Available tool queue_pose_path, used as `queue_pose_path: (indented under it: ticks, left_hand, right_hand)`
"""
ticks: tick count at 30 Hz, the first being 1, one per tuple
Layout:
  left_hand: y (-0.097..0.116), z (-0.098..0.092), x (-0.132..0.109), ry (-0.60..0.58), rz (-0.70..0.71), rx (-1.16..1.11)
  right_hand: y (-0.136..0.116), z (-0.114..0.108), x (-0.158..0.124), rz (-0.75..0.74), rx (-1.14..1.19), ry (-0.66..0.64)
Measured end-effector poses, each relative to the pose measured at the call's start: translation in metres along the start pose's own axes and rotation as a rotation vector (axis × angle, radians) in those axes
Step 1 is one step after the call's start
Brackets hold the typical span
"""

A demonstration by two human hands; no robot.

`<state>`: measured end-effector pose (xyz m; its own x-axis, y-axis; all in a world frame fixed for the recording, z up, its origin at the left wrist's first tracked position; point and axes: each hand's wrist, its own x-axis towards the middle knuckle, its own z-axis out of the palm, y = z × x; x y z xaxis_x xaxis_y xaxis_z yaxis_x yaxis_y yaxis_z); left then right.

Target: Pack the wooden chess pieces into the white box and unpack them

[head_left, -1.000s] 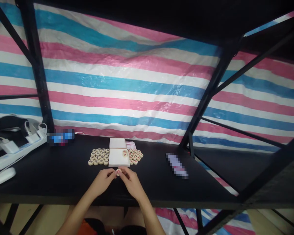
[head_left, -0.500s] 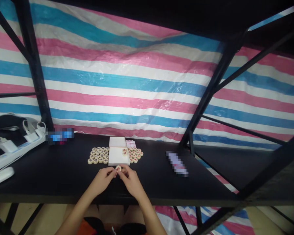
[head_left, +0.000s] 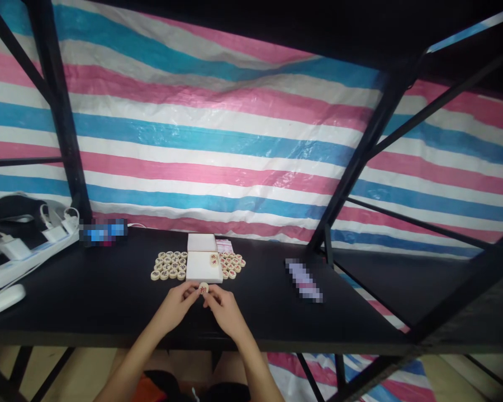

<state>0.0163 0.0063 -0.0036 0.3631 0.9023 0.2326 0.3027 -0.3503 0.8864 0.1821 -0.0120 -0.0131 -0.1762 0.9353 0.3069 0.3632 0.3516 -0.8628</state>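
Observation:
Between the fingertips of my left hand [head_left: 179,300] and my right hand [head_left: 221,304] is a round xiangqi piece [head_left: 203,288] with a red character facing up. Both hands are closed on it, just in front of an open white box [head_left: 203,269]. A couple of red-marked pieces [head_left: 213,260] lie inside the box at its right side. Left of the box, black-marked xiangqi pieces [head_left: 168,266] sit in rows. Red-marked pieces [head_left: 233,265] are grouped against its right side, some partly hidden by the box wall.
A pink-and-white paper [head_left: 224,245] lies behind the box on the black table [head_left: 109,296]. A power strip [head_left: 37,251] with plugs and a white mouse-shaped object [head_left: 5,300] are at left. A blurred purple item [head_left: 304,280] lies at right. Black metal posts [head_left: 360,156] frame the table.
The held xiangqi piece has turned slightly in my fingers, and its character now sits at a different angle. My hands stay in nearly the same place.

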Motion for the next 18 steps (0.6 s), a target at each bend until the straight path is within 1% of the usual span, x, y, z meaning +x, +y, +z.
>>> queue_pose_path:
  ticks: [5,9,11,14,18]
  left_hand:
    - [0.002,0.0,-0.001,0.024,-0.006,0.042]
    - [-0.006,0.002,0.0,0.022,-0.009,0.022]
    - [-0.008,0.002,0.001,0.02,-0.007,0.007]
    - [-0.006,0.0,0.0,0.001,-0.005,-0.005]
    - [-0.002,-0.001,0.0,-0.046,-0.013,-0.013]
  right_hand:
    - [0.005,0.002,0.001,0.011,0.03,0.069]
    - [0.007,0.002,0.0,0.006,0.094,0.034]
    - [0.006,0.002,-0.001,-0.015,0.127,0.043]
    - [0.003,0.001,-0.003,-0.042,0.184,0.043]
    - [0.002,0.001,-0.003,-0.023,0.2,0.044]
